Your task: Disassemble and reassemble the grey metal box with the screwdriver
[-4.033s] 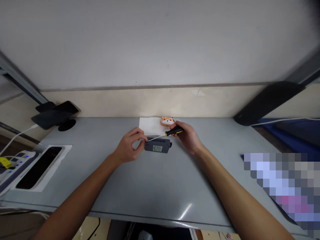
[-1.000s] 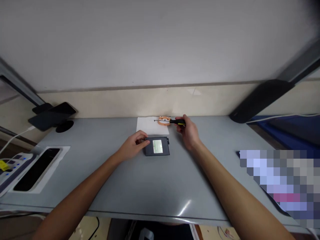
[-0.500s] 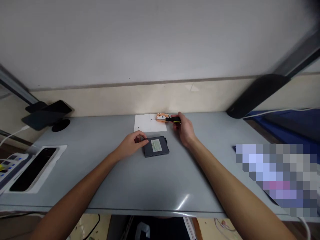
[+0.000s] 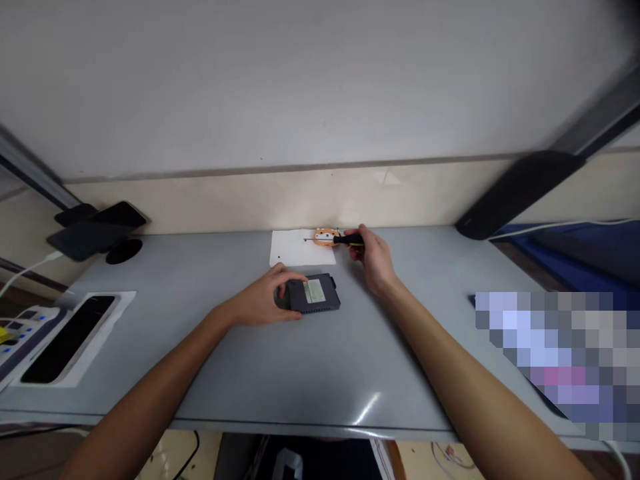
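Note:
A flat dark grey box with a pale label and a row of small vents lies on the desk. My left hand spans the box's left end, thumb on the near edge and fingers on the far side. My right hand is closed around the black handle of a screwdriver. The thin shaft points left over a white sheet of paper. Its tip is close to a tiny dark speck. Behind the shaft, an orange animal-face item sits partly on the paper.
On the left are a phone on white paper, a power strip and a black stand holding a dark device. A black cylindrical object leans at the back right. A pixelated area covers the desk's right side.
My left hand has opened wider and moved from the box's far left corner to a grip across its left end. My right hand and the screwdriver have barely moved.

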Motion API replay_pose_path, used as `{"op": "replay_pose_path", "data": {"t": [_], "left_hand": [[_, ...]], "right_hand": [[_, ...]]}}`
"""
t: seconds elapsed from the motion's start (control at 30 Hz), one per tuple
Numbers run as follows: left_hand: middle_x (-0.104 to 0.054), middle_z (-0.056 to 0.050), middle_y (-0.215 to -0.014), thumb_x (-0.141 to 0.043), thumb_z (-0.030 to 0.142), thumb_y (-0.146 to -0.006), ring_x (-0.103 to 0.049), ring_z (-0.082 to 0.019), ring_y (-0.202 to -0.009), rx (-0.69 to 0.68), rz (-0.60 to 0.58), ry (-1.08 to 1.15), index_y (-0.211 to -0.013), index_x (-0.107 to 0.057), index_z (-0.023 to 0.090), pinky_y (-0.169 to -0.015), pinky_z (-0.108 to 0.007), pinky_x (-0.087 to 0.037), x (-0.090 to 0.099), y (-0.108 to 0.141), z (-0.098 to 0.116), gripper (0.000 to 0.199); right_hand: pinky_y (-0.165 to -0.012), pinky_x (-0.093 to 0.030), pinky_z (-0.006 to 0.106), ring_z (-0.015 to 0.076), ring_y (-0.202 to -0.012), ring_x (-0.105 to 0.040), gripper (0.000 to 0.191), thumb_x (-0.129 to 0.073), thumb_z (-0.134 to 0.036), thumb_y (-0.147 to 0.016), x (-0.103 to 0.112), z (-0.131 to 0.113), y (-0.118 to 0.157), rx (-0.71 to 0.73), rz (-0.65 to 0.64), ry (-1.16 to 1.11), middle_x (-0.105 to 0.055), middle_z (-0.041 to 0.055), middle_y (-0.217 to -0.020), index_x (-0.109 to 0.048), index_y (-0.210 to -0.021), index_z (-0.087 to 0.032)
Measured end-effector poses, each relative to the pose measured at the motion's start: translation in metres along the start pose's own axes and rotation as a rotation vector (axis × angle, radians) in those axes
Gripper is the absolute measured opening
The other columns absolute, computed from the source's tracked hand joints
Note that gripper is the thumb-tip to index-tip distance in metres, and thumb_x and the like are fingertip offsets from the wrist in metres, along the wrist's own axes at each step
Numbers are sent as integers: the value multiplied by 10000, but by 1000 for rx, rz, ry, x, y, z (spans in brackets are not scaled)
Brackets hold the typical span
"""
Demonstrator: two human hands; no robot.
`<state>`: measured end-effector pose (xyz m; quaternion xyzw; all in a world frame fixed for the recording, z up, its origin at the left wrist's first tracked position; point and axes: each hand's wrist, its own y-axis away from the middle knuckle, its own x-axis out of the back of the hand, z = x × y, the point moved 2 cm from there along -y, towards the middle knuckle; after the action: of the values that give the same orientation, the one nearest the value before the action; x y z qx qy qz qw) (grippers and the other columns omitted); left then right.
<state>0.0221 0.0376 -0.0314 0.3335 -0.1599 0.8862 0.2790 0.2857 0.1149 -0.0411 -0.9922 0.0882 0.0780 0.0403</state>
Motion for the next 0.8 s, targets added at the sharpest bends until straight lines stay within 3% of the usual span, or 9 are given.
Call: {"op": "replay_pose_path", "data": {"t": [0.2, 0.63, 0.8], "left_hand": [[-603, -5, -843, -694, 513, -905, -555, -143, -736, 115, -45, 26, -1280, -695, 268, -685, -264, -453, 12, 1, -1, 448], [-700, -11, -851, -582, 634, -935, -604, -152, -707, 272, -55, 41, -1285, -717, 292, -613, -248, -445, 19, 4, 15, 508], [-635, 1, -773, -459, 588, -1008, -564, -140, -670, 222, 25, 55, -954, -728, 208, -592, -248, -406, 17, 1, 10, 469]], "right_hand": [[-533, -340, 297, 121, -552, -454, 394, -626, -569, -896, 2, -4, -3, 2, 13, -33, -643, 30, -711, -770, -858, -204], [-532, -346, 300, 123, -541, -462, 339, -610, -490, -898, 4, -12, -3, -12, 1, -81, -602, 23, -654, -750, -813, -193], [-544, -371, 325, 141, -557, -478, 288, -636, -475, -868, 2, -18, 0, -8, -41, -126, -633, 33, -705, -696, -749, -219]]}}
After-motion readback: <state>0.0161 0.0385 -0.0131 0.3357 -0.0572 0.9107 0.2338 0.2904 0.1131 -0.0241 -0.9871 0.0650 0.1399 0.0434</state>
